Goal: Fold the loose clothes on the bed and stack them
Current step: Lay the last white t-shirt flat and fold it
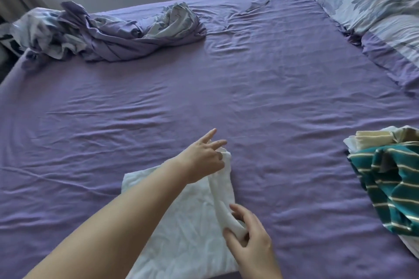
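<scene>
**White cloth, right edge lifted between my hands**

White cotton garment [181, 222] lies flat on the purple bedsheet [226, 97] right in front of me. Its raised right edge runs away from me: my left hand [204, 161] pinches the far end, my right hand [247, 233] grips the near end. Folding means carrying that edge leftward. The striped teal pile [390, 179] waits well apart on my right.

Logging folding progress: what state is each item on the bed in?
White cloth garment: partly folded, right edge gripped.
Left hand: pinching far edge.
Right hand: pinching near edge.
Teal striped shirt: crumpled, unfolded.
Purple floral duvet: bunched.
</scene>
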Demonstrator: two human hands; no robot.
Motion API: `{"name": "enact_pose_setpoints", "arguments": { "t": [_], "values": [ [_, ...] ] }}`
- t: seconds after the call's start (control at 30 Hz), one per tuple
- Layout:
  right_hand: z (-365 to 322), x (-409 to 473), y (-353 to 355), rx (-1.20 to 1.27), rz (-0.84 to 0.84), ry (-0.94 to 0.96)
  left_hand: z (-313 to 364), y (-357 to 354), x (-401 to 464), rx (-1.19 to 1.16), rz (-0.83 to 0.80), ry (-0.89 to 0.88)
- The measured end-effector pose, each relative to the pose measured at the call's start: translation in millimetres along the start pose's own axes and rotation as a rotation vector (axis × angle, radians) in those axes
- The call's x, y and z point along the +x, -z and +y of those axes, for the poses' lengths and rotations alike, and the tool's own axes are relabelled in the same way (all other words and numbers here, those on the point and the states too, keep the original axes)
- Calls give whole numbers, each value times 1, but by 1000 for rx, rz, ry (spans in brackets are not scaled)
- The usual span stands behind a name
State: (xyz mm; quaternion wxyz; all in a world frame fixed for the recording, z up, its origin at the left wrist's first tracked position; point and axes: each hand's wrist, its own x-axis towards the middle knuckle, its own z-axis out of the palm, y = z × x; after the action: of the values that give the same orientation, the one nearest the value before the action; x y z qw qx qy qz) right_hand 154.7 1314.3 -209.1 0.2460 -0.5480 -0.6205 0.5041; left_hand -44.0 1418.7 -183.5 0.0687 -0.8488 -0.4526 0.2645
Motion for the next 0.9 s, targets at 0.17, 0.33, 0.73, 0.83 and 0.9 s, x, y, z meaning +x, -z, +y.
{"name": "enact_pose_setpoints", "arguments": {
  "t": [0.17, 0.33, 0.73, 0.83, 0.9],
  "values": [
    [-19, -17, -55, -3, -95, 142, -23, -30, -71, -41, -69, 69],
    [-24, -34, -111, -115, -206, 308, -22, -65, -132, -86, -149, 132],
    [-2, -62, -185, -439, -267, 559, 8, -121, -197, -67, 105, 272],
    [1, -68, -189, -548, -354, 618, 17, -136, -197, -330, 56, 390],
    [-2, -72, -186, -577, -400, 658, 29, -142, -196, -687, -107, 553]
  ]
}}
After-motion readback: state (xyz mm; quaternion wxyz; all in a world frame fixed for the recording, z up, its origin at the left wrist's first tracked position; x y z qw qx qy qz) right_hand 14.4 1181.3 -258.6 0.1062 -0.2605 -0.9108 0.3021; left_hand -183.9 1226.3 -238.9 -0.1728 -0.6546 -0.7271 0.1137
